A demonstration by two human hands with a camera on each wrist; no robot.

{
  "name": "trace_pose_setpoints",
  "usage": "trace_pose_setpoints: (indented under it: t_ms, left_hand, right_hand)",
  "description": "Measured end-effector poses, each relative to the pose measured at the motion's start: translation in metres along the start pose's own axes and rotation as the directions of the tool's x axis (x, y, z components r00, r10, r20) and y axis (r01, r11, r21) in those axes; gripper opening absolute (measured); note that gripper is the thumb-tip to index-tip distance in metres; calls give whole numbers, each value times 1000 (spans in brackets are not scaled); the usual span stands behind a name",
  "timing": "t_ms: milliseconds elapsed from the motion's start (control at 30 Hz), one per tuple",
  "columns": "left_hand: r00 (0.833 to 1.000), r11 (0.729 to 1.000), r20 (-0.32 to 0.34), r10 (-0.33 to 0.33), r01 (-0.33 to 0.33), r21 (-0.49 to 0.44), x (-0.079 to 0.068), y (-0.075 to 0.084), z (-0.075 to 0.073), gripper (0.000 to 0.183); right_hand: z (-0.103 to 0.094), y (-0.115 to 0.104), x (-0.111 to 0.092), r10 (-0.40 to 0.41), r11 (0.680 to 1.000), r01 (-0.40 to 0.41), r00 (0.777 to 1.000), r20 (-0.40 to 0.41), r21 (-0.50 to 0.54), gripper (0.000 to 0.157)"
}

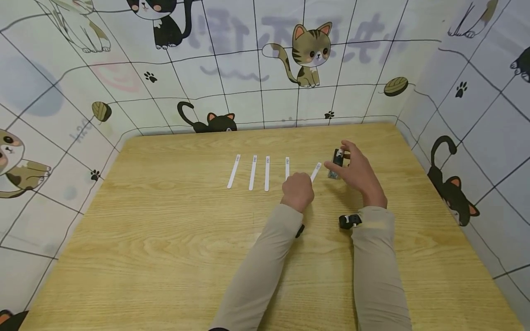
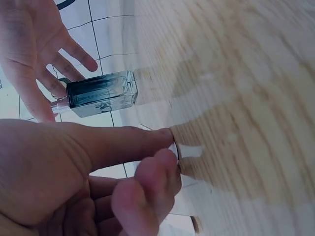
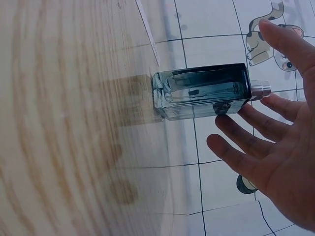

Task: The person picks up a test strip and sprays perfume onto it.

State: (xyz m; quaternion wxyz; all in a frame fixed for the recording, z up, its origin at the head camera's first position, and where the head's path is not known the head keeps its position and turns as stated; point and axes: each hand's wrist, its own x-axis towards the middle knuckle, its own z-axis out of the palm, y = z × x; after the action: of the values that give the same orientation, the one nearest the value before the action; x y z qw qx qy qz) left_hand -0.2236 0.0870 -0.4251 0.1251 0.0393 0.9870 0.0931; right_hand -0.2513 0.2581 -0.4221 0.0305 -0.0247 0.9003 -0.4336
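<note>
My left hand pinches the near end of a white paper test strip at the table surface. In the left wrist view, the thumb and a fingertip meet over the white strip end. A glass perfume bottle, dark at the top and clear toward its base, stands upright just right of that strip. Around its upper part is my right hand, with fingers spread. The right wrist view shows the thumb apart from the bottle, and the fingers behind it near the silver spray neck.
Several more white strips lie spaced in a row to the left, among them one in the middle and one partly behind the left hand. The wooden table meets cat-print walls at the back and sides.
</note>
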Motion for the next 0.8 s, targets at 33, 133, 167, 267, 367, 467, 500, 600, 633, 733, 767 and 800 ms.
trace_pose_setpoints:
  t_ms: [33, 133, 167, 267, 367, 467, 500, 600, 633, 733, 767, 800]
  left_hand:
    - [1000, 1000, 0, 2, -2, -6, 0, 0, 0, 17]
    - [1000, 1000, 9, 2, -2, -24, 0, 0, -1, 16]
    - [1000, 1000, 16, 1, -1, -31, 1, -1, -1, 16]
    - [999, 998, 40, 1, 1, -57, 2, -3, -1, 17]
    - [997, 996, 79, 10, -2, -93, 4, -6, 1, 19]
    - [994, 993, 108, 21, -8, -117, 4, -8, 1, 19]
    - [993, 993, 114, 24, -11, -116, 4, -8, 2, 19]
    - [993, 994, 119, 28, -16, -105, 3, -10, 2, 18]
    - [992, 995, 119, 30, -19, -95, 2, -10, 2, 18]
    - [994, 996, 106, 41, -33, -77, 1, -11, 1, 19]
    - [994, 997, 102, 46, -39, -70, 1, -11, 0, 20]
    - [994, 997, 101, 50, -44, -65, 1, -11, 0, 20]
  right_hand:
    - [0, 0, 0, 0, 1000, 0, 1000, 0, -2, 98]
    - [1, 0, 0, -2, 1000, 2, 1000, 1, -6, 98]
    - [0, 0, 0, -5, 1000, 5, 1000, 3, -6, 98]
    - [0, 1, 0, -9, 1000, 9, 1000, 9, -1, 98]
    - [-1, 3, -1, -9, 1000, 9, 1000, 15, 1, 99]
    - [-1, 5, -1, -3, 1000, 3, 1000, 19, -5, 100]
    - [-1, 6, -2, -2, 1000, 2, 1000, 21, -8, 100]
    - [-1, 6, -2, -2, 1000, 2, 1000, 27, -14, 101]
    - [-1, 6, -1, -2, 1000, 3, 1000, 28, -13, 101]
    - [-2, 4, -1, -6, 1000, 6, 1000, 24, -5, 101]
    - [-2, 4, -1, -6, 1000, 6, 1000, 22, -2, 101]
    - [-2, 3, -1, -6, 1000, 6, 1000, 22, -1, 101]
